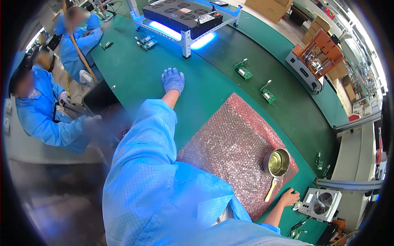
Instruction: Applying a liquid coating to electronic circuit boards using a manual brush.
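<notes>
My left hand, in a blue glove, lies flat on the green table with its fingers stretched out, holding nothing. Bare and closed, my right hand rests at the table's near right, beside a white box with a round fan. A small dark spot shows at its fingertips, too small to name. Between my arms lies a pink bubble-wrap sheet. On its right part stands a metal pot with yellowish liquid inside, its pale handle pointing toward me.
Green circuit boards lie along the dark conveyor strip; more boards sit at the far left. A black fan unit on a metal frame glows blue underneath. An orange machine stands far right. Two people in blue coats are at left.
</notes>
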A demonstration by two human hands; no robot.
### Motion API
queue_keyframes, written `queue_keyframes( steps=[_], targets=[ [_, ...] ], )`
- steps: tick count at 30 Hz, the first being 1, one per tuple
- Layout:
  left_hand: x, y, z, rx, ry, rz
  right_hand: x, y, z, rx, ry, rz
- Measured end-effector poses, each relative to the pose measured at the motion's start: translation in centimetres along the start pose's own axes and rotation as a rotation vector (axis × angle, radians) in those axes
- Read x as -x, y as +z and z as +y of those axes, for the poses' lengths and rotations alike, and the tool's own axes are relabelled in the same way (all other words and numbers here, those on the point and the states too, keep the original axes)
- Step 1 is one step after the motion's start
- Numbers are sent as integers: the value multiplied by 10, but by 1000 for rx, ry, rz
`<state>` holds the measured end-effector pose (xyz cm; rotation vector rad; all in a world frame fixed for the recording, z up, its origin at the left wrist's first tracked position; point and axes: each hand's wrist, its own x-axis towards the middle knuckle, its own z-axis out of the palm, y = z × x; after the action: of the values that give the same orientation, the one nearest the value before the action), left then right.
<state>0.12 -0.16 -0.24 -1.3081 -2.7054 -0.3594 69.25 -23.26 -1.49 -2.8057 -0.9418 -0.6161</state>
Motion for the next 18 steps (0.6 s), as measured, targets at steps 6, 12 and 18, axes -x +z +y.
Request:
queue_keyframes(
  steps=[6,12,18],
  targets=[
    [1,-4,3,16,1,8,-1,5,4,-31,-11,30],
    [-3,-1,2,37,-1,6,-5,10,3,-36,-13,42],
    [-2,0,-1,30,1,23,-4,9,4,-10,7,-43]
  ],
)
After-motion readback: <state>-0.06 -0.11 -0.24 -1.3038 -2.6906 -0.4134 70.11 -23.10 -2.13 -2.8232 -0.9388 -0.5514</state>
